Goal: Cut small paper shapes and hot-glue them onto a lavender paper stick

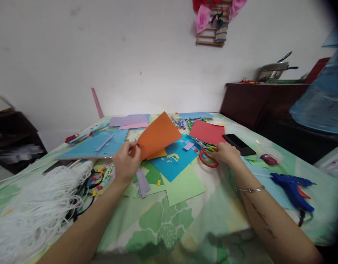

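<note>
My left hand (pixel 126 161) pinches a sheet of orange paper (pixel 159 137) by its lower left corner. The sheet is lifted and slightly curved above the other papers. My right hand (pixel 227 152) has its fingers closed at the handles of a pair of scissors (pixel 208 158) with red loops, their blades pointing away to the left. Below the scissors and the orange sheet lies blue paper (pixel 171 167) scattered with small paper scraps. Light green paper (pixel 185 187) is partly under the blue one. Behind the scissors rests a red sheet (pixel 207 132).
A bundle of white cord (pixel 42 205) covers the table's left side. A blue board (pixel 100 145) lies beyond it. To the right are a black phone (pixel 238 144) and a blue glue gun (pixel 293 189). A dark cabinet (pixel 256 101) stands behind the table's right edge.
</note>
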`<state>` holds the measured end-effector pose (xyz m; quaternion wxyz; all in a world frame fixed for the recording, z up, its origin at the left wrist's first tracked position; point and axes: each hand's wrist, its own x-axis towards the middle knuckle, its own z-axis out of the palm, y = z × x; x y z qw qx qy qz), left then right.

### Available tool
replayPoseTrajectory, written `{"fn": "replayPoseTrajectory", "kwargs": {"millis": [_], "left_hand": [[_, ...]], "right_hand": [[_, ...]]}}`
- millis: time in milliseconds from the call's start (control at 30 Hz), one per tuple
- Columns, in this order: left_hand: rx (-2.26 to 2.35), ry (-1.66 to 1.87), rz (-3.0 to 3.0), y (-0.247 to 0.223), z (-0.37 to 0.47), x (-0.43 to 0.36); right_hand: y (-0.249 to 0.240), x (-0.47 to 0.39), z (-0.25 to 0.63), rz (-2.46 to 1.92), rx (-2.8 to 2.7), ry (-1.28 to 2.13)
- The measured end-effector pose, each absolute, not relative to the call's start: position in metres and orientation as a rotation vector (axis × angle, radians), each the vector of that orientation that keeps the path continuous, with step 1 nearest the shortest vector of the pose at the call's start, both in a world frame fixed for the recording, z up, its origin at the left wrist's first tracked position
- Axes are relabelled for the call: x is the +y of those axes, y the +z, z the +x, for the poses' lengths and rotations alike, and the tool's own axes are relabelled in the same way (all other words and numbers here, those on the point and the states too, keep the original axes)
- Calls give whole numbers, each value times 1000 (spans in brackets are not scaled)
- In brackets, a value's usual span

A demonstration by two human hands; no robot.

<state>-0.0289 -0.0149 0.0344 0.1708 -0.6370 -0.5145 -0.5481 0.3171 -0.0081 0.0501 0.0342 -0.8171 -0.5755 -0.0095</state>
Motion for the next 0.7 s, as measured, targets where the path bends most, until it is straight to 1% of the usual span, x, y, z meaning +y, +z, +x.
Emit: {"fn": "replayPoseTrajectory", "kwargs": {"millis": [133, 267, 433, 500, 567, 700], "left_hand": [[-1437, -1604, -1685, 41, -35, -15], [-1301, -1638, -1625, 46, -37, -17], [-1157, -1596, -1675, 45, -33, -22], [-1098, -1554, -1739, 43, -31, -23], [-1054, -1521, -1770, 42, -30, -24], [-1060, -1522, -1740, 43, -31, -26]], "right_hand": [[47, -7, 316, -2511, -1772, -14], [45, -8, 322, -2504, -1744, -30], [50, -10, 325, -2412, -1768, -96], [52, -10, 313, -2283, -1866, -127], [52, -13, 293, -2065, -2052, -116], [40, -30, 244, -1447, -2569, 143]]}}
